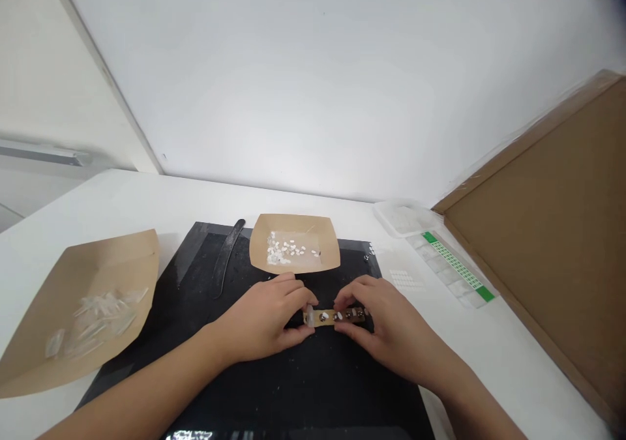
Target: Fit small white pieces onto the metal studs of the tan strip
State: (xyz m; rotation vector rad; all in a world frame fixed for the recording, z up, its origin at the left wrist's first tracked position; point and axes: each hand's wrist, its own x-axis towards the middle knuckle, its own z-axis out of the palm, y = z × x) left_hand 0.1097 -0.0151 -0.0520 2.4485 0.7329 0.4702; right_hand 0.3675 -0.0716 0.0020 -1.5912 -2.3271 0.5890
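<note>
A short narrow strip (330,317) lies crosswise between my hands over the black mat (303,388). It carries small white ovals and round metal-looking bits. My left hand (271,313) pinches a small clear piece (310,316) at the strip's left end, thumb below and fingers above. On the other side, my right hand (384,316) grips the right part of the strip between thumb and fingers. Just beyond the hands stands a brown paper tray (328,248) with many small white pieces (283,251) in it.
At the left, a larger paper tray (49,309) holds clear plastic pieces. A dark curved file (227,257) lies on the mat. To the right are a clear container (405,217), a green-marked plastic case (458,269) and an upright cardboard panel (548,231).
</note>
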